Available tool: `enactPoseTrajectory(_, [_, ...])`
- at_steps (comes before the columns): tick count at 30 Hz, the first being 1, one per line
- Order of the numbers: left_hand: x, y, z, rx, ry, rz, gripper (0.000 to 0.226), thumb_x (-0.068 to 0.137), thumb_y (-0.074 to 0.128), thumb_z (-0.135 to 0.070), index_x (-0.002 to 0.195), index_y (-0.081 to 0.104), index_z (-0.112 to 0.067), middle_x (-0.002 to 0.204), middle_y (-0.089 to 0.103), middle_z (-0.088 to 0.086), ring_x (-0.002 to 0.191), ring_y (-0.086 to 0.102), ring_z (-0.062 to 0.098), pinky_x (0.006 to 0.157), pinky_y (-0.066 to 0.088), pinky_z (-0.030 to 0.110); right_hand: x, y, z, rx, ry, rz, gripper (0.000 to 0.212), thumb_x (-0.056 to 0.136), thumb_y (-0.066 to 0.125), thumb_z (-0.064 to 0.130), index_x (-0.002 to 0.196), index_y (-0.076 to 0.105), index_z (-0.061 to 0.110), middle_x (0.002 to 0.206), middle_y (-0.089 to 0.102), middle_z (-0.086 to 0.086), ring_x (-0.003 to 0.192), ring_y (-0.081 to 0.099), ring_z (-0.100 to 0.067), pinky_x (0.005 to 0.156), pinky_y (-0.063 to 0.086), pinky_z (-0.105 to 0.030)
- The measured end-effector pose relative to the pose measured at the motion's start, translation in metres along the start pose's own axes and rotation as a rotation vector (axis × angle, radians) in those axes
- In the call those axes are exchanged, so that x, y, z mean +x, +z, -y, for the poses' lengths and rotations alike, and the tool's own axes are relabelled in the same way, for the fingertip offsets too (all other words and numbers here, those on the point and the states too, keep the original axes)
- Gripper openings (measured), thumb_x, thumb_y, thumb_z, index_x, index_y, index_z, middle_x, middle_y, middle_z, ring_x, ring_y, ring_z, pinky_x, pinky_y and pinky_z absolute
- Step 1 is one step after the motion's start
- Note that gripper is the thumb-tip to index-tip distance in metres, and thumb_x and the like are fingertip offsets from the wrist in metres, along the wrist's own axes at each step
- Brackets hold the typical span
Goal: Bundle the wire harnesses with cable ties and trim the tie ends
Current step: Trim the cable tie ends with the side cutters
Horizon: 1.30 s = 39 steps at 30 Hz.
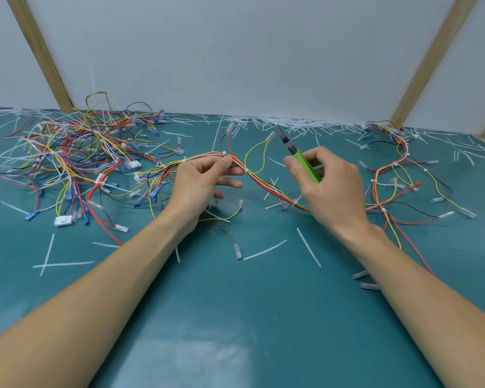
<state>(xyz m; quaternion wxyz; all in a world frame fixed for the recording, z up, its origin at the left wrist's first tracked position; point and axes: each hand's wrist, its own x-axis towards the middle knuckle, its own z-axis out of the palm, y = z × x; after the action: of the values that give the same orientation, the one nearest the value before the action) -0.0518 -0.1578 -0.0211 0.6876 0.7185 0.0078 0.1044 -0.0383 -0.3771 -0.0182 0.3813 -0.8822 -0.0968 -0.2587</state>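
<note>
Multicoloured wire harness (263,182) stretched across teal tabletop (235,317), left hand (200,182) grip pinching it beside a white cable tie (246,170), right hand (329,186) grip curled round green-handled cutters (298,155), tangled harness pile (76,158) far left, trimmed tie ends (289,123) along back wall

teal table (235,317), wire harnesses (67,155), tie offcuts (265,250)

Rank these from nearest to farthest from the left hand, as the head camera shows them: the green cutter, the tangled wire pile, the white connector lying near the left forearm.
From the left hand:
1. Green cutter, just to its right, in the right hand.
2. White connector, lower left on the mat.
3. Tangled wire pile, far left toward the wall; its nearest strands come about as close as the connector.
</note>
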Motion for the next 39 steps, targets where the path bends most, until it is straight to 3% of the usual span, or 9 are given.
enactPoseTrajectory(5, [0.000,0.002,0.001,-0.005,0.006,0.026,0.024,0.104,0.053,-0.023,0.086,0.067,-0.015,0.088,0.079,0.001,0.075,0.077,0.020,0.050,0.047,0.024,-0.006,0.003,0.004,0.012,-0.041,0.158,0.025,0.083,0.072,0.045,0.087,0.059,0.024,0.069,0.064,0.011,0.070,0.058,-0.022,0.072,0.053,-0.044])
enactPoseTrajectory(8, [0.001,0.000,0.000,-0.027,0.017,0.006,0.024,0.106,0.050,-0.022,0.087,0.063,-0.014,0.086,0.079,0.000,0.067,0.076,0.018,0.047,0.046,0.023,-0.008,0.005,0.009,0.076,-0.044,0.258,0.025,0.082,0.078,0.041,0.089,0.061,0.023,0.076,0.070,0.011,0.077,0.063,-0.021,0.077,0.054,-0.045])
enactPoseTrajectory(12, [0.005,-0.005,-0.003,-0.046,0.023,-0.080,0.023,0.105,0.051,-0.022,0.087,0.062,-0.015,0.077,0.077,-0.004,0.053,0.068,0.012,0.044,0.046,0.021,-0.006,0.000,0.006,0.113,-0.029,0.230,0.022,0.082,0.080,0.032,0.091,0.063,0.022,0.086,0.074,0.009,0.085,0.067,-0.020,0.082,0.053,-0.045])
enactPoseTrajectory(16, [0.009,-0.011,-0.006,-0.063,0.011,-0.146,0.014,0.104,0.054,-0.021,0.093,0.060,-0.015,0.077,0.075,-0.001,0.051,0.066,0.013,0.043,0.047,0.022,-0.005,-0.002,0.004,0.135,-0.024,0.210,0.014,0.085,0.075,0.022,0.093,0.064,0.022,0.089,0.074,0.010,0.087,0.068,-0.014,0.084,0.054,-0.043])
enactPoseTrajectory(21, [0.011,-0.014,-0.007,-0.052,-0.036,-0.111,0.009,0.102,0.057,-0.020,0.105,0.059,-0.011,0.077,0.075,-0.002,0.051,0.065,0.014,0.041,0.043,0.021,-0.006,0.002,0.000,0.101,-0.035,0.272,0.013,0.086,0.073,0.020,0.095,0.064,0.025,0.082,0.069,0.014,0.084,0.064,-0.019,0.084,0.054,-0.043])
enactPoseTrajectory(26, [0.007,-0.013,-0.003,0.151,-0.050,0.055,0.016,0.102,0.057,-0.025,0.099,0.065,-0.011,0.082,0.077,0.002,0.047,0.059,0.016,0.041,0.037,0.021,-0.008,0.007,-0.001,0.220,-0.001,0.268,0.010,0.088,0.071,0.015,0.091,0.064,0.022,0.078,0.069,0.006,0.077,0.062,-0.021,0.076,0.053,-0.040])
enactPoseTrajectory(32, [0.000,-0.008,0.000,0.498,0.072,0.119,0.031,0.100,0.054,-0.026,0.075,0.070,-0.016,0.062,0.072,0.001,0.037,0.044,0.015,0.043,0.039,0.020,-0.010,0.013,-0.004,0.327,0.106,0.293,0.014,0.086,0.071,0.008,0.087,0.067,0.021,0.078,0.072,0.005,0.079,0.066,-0.024,0.072,0.053,-0.035])
enactPoseTrajectory(36, [-0.005,-0.003,0.001,0.764,0.117,0.186,0.042,0.100,0.044,-0.030,0.068,0.069,-0.019,0.053,0.068,-0.005,0.044,0.054,0.008,0.055,0.043,0.025,-0.010,0.014,-0.004,0.356,0.125,0.293,0.014,0.086,0.071,0.007,0.087,0.067,0.020,0.080,0.073,0.000,0.082,0.067,-0.031,0.078,0.056,-0.043])
enactPoseTrajectory(39, [-0.009,0.002,-0.001,0.738,0.100,0.243,0.038,0.097,0.042,-0.029,0.072,0.069,-0.020,0.053,0.068,-0.003,0.045,0.053,0.006,0.054,0.041,0.024,-0.010,0.014,-0.003,0.369,0.133,0.285,0.014,0.086,0.070,0.007,0.086,0.067,0.021,0.082,0.073,-0.004,0.084,0.067,-0.034,0.081,0.057,-0.049])
